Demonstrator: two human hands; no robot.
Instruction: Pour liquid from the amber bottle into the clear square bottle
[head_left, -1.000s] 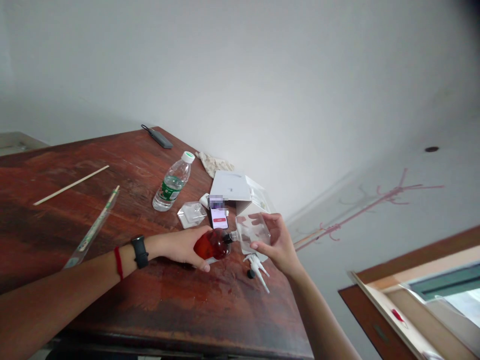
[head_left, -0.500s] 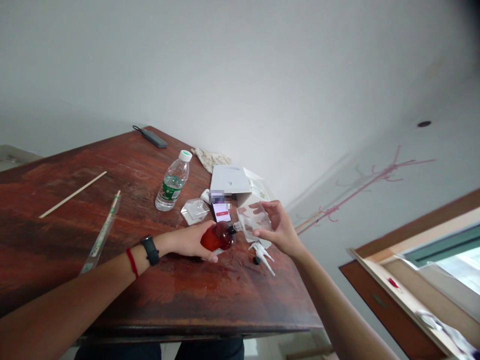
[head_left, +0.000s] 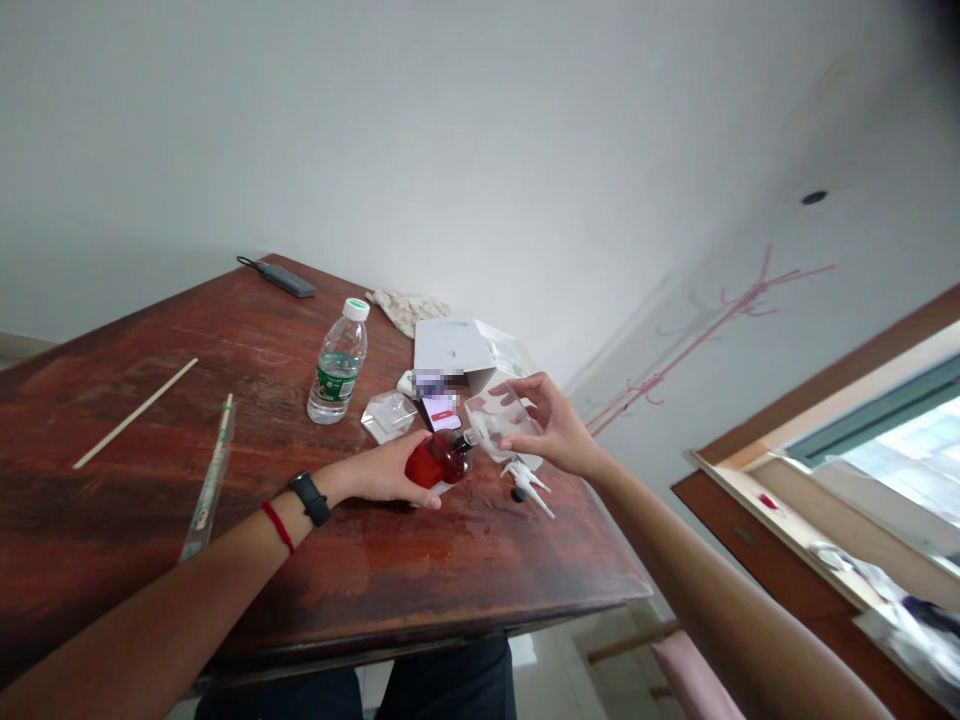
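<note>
My left hand (head_left: 388, 470) is wrapped round an amber-red bottle (head_left: 442, 462), which is tilted so that its dark neck points up and to the right. In my right hand (head_left: 561, 432) is a clear plastic cup (head_left: 489, 412), pinched by its sides and tipped towards the bottle. The cup's edge meets the bottle's mouth; whether liquid runs between them I cannot make out. Just below the cup, a white pump head (head_left: 531, 486) and a small black cap (head_left: 517, 494) lie on the table.
On the wooden table (head_left: 315, 590) are a water bottle (head_left: 339, 362), a clear dish (head_left: 388, 416), a phone (head_left: 441, 412), a white box (head_left: 450, 345), a cloth (head_left: 409, 309), a grey device (head_left: 279, 278), a bare chopstick (head_left: 135, 414) and wrapped chopsticks (head_left: 210, 475). A pink coat rack (head_left: 697, 335) stands right.
The camera's view has shifted, so the whole scene sits slightly differently. Both hands keep their holds, with the cup and bottle mouth still together.
</note>
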